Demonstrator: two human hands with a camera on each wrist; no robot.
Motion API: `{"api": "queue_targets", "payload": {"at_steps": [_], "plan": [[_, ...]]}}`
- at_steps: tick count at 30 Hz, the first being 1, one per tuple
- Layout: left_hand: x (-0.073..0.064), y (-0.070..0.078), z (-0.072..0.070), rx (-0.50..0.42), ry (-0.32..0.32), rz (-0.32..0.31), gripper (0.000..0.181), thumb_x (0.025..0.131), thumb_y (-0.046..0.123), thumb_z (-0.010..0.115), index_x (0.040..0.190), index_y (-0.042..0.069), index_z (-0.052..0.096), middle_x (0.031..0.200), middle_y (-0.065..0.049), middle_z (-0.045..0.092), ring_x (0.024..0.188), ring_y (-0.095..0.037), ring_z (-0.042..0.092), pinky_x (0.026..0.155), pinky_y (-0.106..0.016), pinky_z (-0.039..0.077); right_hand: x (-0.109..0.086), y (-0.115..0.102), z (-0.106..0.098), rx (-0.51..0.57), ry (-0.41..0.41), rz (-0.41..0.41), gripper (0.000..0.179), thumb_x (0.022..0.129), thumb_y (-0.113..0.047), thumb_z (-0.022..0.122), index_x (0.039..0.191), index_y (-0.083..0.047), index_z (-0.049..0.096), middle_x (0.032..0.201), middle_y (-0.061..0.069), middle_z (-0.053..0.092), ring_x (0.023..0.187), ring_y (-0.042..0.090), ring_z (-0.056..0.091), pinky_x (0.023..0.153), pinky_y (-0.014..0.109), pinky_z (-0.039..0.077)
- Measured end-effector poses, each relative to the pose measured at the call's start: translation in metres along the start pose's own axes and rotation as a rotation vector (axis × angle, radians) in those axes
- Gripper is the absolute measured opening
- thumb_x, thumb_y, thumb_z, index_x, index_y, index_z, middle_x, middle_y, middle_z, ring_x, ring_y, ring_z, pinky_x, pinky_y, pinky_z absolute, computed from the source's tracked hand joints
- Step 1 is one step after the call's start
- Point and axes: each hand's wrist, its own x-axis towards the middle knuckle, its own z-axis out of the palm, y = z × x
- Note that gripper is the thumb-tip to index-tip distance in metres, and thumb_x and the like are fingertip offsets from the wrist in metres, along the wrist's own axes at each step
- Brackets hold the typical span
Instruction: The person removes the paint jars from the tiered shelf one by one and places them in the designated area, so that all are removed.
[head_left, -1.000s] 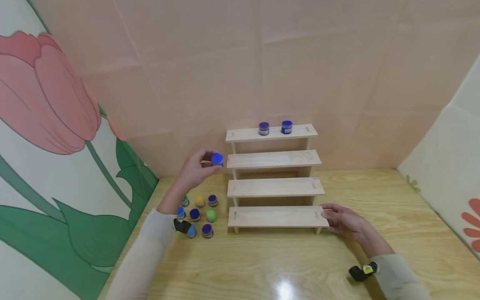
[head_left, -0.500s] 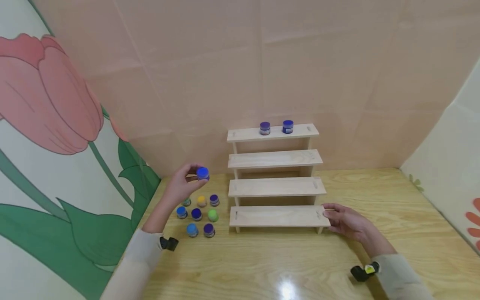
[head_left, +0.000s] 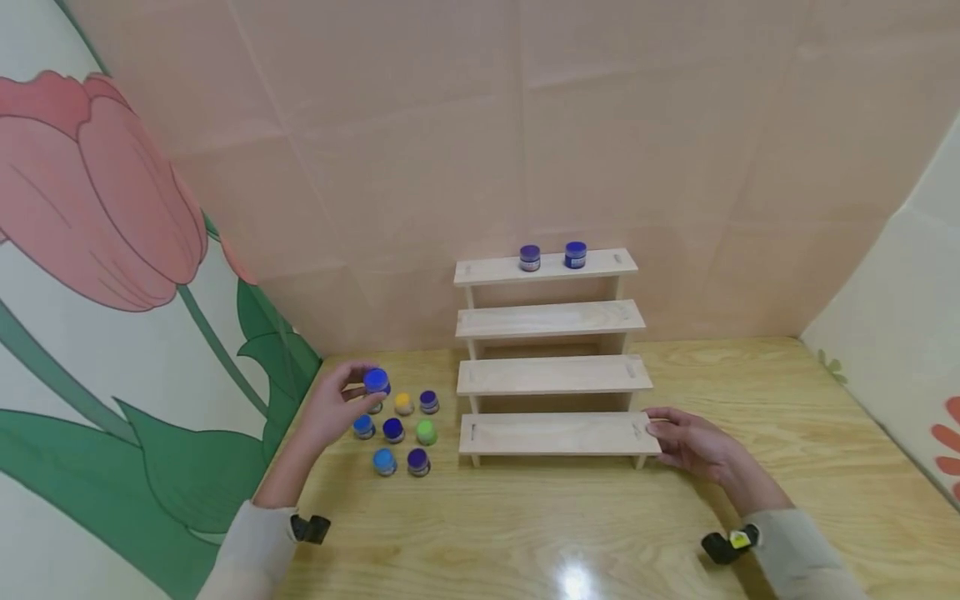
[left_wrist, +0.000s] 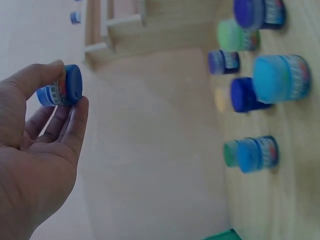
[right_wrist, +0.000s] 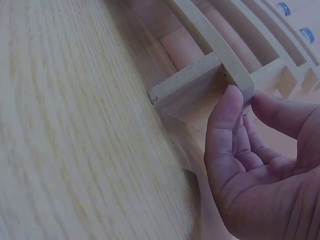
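Between thumb and fingers, my left hand pinches a blue-lidded paint jar. In the left wrist view this jar is held in the air, well off the table. Beneath and beside it, several small jars stand grouped on the table, among them a yellow one, a light green one and a light blue one. My right hand grips the right end of the lowest step of a wooden four-step rack. The right wrist view shows thumb and index finger pinching the board's corner.
On the rack's top step stand a purple-lidded jar and a blue-lidded jar. The wood-grain table meets a pinkish backdrop behind the rack. A tulip-painted panel borders the left side.
My left hand has moved left and down with the blue-lidded jar, from beside the rack's upper steps to over the grouped jars. My right hand stays on the rack's lowest step.
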Motion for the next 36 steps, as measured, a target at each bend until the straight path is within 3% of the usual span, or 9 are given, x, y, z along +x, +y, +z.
{"api": "queue_targets", "payload": {"at_steps": [8,15,26,36], "plan": [[-0.021,-0.03,-0.002,0.014,-0.009,-0.071,0.045,0.092,0.013,0.076,0.132,0.002,0.058,0.125,-0.016,0.062,0.12,-0.032,0.06,0.101,-0.043,0.054,0.0,0.0,0.001,0.007,-0.01,-0.005,0.021,0.106,-0.01,0.051,0.116,-0.026,0.061,0.103,-0.003,0.073,0.091,0.011,0.071,0.076,0.027,0.061],[-0.036,-0.054,-0.002,-0.005,-0.01,-0.09,0.045,0.089,0.01,0.079,0.129,0.002,0.06,0.124,-0.015,0.064,0.119,-0.033,0.06,0.1,-0.041,0.055,0.0,0.0,0.0,0.013,-0.02,-0.013,0.023,0.106,-0.009,0.051,0.115,-0.027,0.061,0.102,-0.003,0.073,0.09,0.01,0.071,0.076,0.026,0.061],[-0.044,-0.093,-0.002,0.037,-0.021,-0.188,0.042,0.089,0.007,0.077,0.127,0.0,0.061,0.122,-0.017,0.065,0.118,-0.034,0.06,0.099,-0.038,0.056,0.0,-0.001,-0.001,0.031,-0.041,-0.006,0.025,0.106,-0.007,0.049,0.114,-0.026,0.062,0.102,-0.004,0.072,0.089,0.01,0.07,0.077,0.026,0.061],[-0.049,-0.109,-0.005,0.099,-0.055,-0.264,0.042,0.092,0.009,0.075,0.13,0.001,0.06,0.126,-0.018,0.065,0.121,-0.039,0.06,0.099,-0.044,0.056,0.0,-0.002,0.0,0.014,-0.022,0.002,0.024,0.106,-0.008,0.05,0.113,-0.027,0.062,0.101,-0.005,0.072,0.089,0.009,0.07,0.075,0.025,0.06]]}}
